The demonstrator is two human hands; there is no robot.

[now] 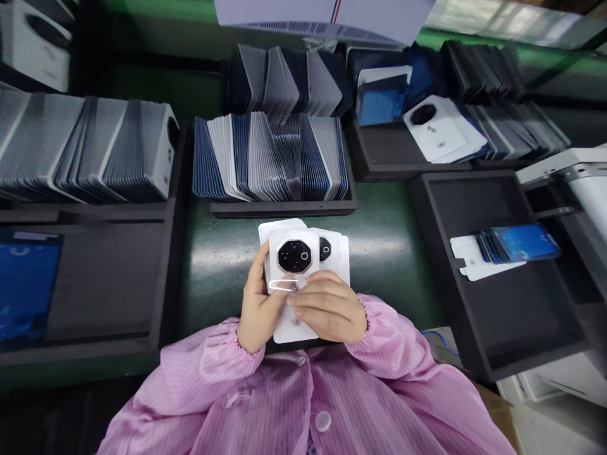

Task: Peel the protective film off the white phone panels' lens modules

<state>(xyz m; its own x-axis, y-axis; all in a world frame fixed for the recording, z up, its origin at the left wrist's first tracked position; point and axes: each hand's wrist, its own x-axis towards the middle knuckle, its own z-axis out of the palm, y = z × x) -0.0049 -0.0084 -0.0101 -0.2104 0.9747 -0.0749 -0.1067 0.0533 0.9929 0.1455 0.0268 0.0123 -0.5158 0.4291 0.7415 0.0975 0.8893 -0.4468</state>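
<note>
My left hand (260,309) grips the left edge of a white phone back panel (289,332), its thumb lying across the front. A black octagonal camera module (294,255) fills the panel's upper part. Just below that module a small glossy clear film (281,285) catches the light. My right hand (332,306) is closed, its fingertips pinched at the film's right end and covering the panel's middle. More white panels (344,256) lie beneath and behind the held one; one shows part of a black camera module.
Ahead stands a black tray (284,208) packed with upright panels. Another rack of panels (114,151) is at left, above a blue sheet (28,284). At right, one tray (502,328) holds blue-filmed pieces (526,243); white panels (436,136) lie in the tray behind.
</note>
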